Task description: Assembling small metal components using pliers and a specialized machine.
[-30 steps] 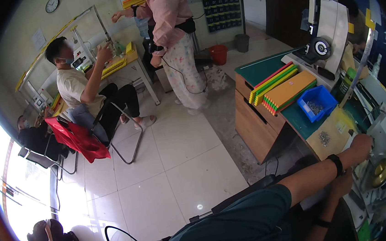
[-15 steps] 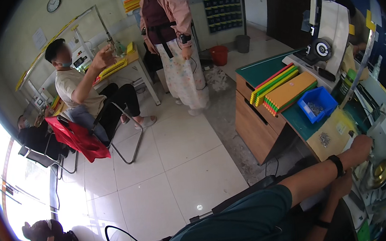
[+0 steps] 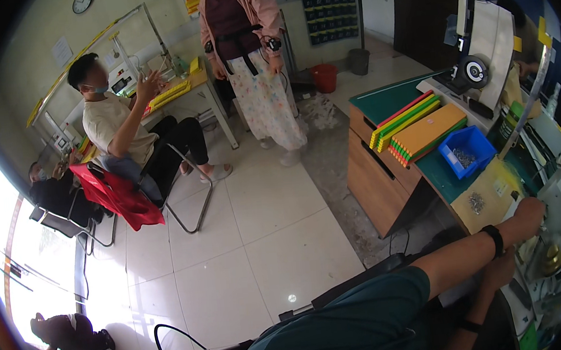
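My left hand (image 3: 528, 219), on the bare forearm coming out of a dark teal sleeve, reaches over the desk at the right. Its fingers are turned away and hidden. Just below it is my right hand (image 3: 500, 270), close to the left wrist; its fingers do not show clearly. Whether either hand holds anything cannot be seen. Beside the left hand, a small heap of silvery metal parts (image 3: 476, 203) lies on a tan sheet (image 3: 463, 216). A shiny brass-coloured rounded piece (image 3: 556, 256) sits to the right of the hands, partly blurred.
A blue bin (image 3: 479, 143) of metal parts and stacked yellow, green and orange strips (image 3: 427, 137) stand on the green desktop (image 3: 387, 97). A white machine (image 3: 490, 56) is behind. One person sits on a chair with a red cloth (image 3: 117, 196); another stands in a floral skirt.
The whole view has shifted slightly. My hands stay at nearly the same place. The seated person's raised hand has moved and opened, and a person at the lower left has bent forward.
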Action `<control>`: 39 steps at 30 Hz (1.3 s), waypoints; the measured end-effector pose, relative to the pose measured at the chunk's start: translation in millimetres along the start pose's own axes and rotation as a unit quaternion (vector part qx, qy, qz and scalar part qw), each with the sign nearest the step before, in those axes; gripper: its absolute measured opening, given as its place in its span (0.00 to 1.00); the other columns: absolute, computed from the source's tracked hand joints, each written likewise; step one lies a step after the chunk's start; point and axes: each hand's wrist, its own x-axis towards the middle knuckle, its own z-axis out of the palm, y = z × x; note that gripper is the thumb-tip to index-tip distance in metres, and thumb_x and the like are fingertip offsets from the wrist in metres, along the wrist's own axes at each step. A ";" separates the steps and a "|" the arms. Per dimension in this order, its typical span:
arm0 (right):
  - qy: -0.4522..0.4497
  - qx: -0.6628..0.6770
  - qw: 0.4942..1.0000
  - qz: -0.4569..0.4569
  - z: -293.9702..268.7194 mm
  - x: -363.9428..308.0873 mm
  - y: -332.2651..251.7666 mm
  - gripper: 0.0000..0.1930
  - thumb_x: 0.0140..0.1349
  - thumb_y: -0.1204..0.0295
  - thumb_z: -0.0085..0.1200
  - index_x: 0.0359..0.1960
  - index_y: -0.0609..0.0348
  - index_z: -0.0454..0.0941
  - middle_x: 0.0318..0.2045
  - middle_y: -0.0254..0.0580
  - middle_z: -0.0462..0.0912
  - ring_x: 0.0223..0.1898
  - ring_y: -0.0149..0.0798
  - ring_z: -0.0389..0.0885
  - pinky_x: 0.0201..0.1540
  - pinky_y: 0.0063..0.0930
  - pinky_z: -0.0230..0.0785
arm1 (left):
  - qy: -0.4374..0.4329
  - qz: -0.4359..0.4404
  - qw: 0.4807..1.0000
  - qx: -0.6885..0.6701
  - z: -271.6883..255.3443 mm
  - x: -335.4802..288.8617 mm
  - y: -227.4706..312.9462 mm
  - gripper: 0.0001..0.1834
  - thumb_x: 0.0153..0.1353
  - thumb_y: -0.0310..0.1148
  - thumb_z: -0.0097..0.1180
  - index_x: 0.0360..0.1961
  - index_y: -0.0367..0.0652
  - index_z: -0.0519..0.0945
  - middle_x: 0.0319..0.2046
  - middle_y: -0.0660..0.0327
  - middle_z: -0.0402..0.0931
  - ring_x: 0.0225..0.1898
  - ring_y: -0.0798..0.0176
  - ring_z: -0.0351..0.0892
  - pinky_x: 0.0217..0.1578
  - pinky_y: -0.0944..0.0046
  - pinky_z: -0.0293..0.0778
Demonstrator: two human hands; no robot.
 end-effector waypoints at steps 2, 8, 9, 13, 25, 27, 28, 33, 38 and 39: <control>-0.005 0.004 1.000 0.003 -3.3 2.8 -4.3 0.20 0.59 0.56 0.65 0.50 0.49 0.82 0.36 0.45 0.89 0.39 0.55 0.88 0.37 0.48 0.75 | 0.004 -0.002 1.000 0.006 0.1 2.8 -0.2 0.15 0.37 0.25 0.77 0.27 0.33 0.84 0.29 0.42 0.83 0.40 0.39 0.86 0.45 0.47 0.80; -0.012 0.004 1.000 0.009 2.7 3.9 -2.3 0.21 0.60 0.55 0.64 0.52 0.49 0.82 0.38 0.47 0.89 0.41 0.56 0.88 0.38 0.48 0.76 | -0.004 0.000 1.000 0.013 4.8 5.7 -6.4 0.15 0.38 0.26 0.77 0.27 0.33 0.84 0.29 0.43 0.83 0.39 0.39 0.86 0.45 0.47 0.80; -0.015 -0.004 1.000 0.010 0.8 3.3 -2.3 0.22 0.60 0.54 0.64 0.52 0.49 0.82 0.38 0.47 0.89 0.41 0.57 0.88 0.38 0.48 0.76 | 0.004 0.008 1.000 0.017 6.0 4.4 -5.4 0.14 0.38 0.26 0.77 0.27 0.33 0.84 0.29 0.42 0.83 0.39 0.39 0.86 0.45 0.47 0.80; -0.014 -0.001 1.000 0.000 0.6 2.9 -5.9 0.22 0.60 0.53 0.64 0.52 0.50 0.82 0.39 0.47 0.89 0.41 0.57 0.88 0.38 0.48 0.76 | 0.012 -0.012 1.000 0.015 3.2 5.6 -6.8 0.14 0.38 0.25 0.77 0.26 0.33 0.84 0.29 0.42 0.83 0.39 0.39 0.86 0.45 0.47 0.80; -0.004 0.006 1.000 0.014 1.6 1.8 -6.1 0.21 0.60 0.52 0.64 0.49 0.50 0.82 0.38 0.47 0.89 0.41 0.56 0.88 0.39 0.48 0.76 | 0.023 0.008 1.000 -0.010 -6.0 -1.0 -0.4 0.13 0.37 0.23 0.76 0.24 0.33 0.83 0.28 0.43 0.83 0.38 0.39 0.86 0.44 0.47 0.80; 0.002 0.007 1.000 0.014 3.3 1.4 -3.8 0.20 0.60 0.53 0.63 0.48 0.50 0.82 0.37 0.46 0.88 0.40 0.56 0.88 0.38 0.48 0.76 | 0.029 0.005 1.000 -0.010 -6.3 -4.8 2.0 0.13 0.38 0.23 0.76 0.26 0.32 0.85 0.29 0.42 0.83 0.40 0.40 0.87 0.45 0.49 0.81; 0.007 0.004 1.000 0.012 3.3 1.0 -0.4 0.19 0.61 0.53 0.63 0.47 0.51 0.82 0.36 0.46 0.88 0.40 0.56 0.87 0.38 0.48 0.75 | 0.037 0.001 0.999 -0.012 -5.7 -6.4 5.6 0.13 0.38 0.22 0.76 0.28 0.30 0.86 0.31 0.40 0.84 0.41 0.41 0.88 0.46 0.51 0.81; 0.010 0.016 1.000 0.004 0.0 0.3 -5.0 0.17 0.62 0.55 0.62 0.45 0.51 0.81 0.34 0.46 0.87 0.39 0.56 0.87 0.37 0.48 0.75 | 0.001 -0.013 1.000 -0.009 -12.4 -4.6 5.3 0.15 0.38 0.24 0.78 0.28 0.31 0.86 0.31 0.40 0.84 0.41 0.40 0.87 0.47 0.50 0.81; 0.011 0.011 1.000 -0.001 1.2 0.5 -3.0 0.16 0.63 0.56 0.63 0.45 0.52 0.81 0.34 0.46 0.87 0.38 0.56 0.87 0.36 0.48 0.75 | 0.017 0.006 1.000 -0.006 -11.3 -5.2 3.2 0.15 0.36 0.24 0.77 0.26 0.32 0.84 0.29 0.41 0.82 0.40 0.38 0.86 0.44 0.46 0.80; 0.006 0.017 1.000 0.001 -0.6 0.2 -4.5 0.16 0.63 0.56 0.63 0.45 0.52 0.81 0.34 0.46 0.87 0.37 0.56 0.87 0.36 0.48 0.75 | 0.011 0.004 1.000 -0.005 -11.1 -4.5 3.2 0.15 0.36 0.24 0.77 0.26 0.32 0.84 0.29 0.41 0.83 0.40 0.38 0.86 0.44 0.46 0.80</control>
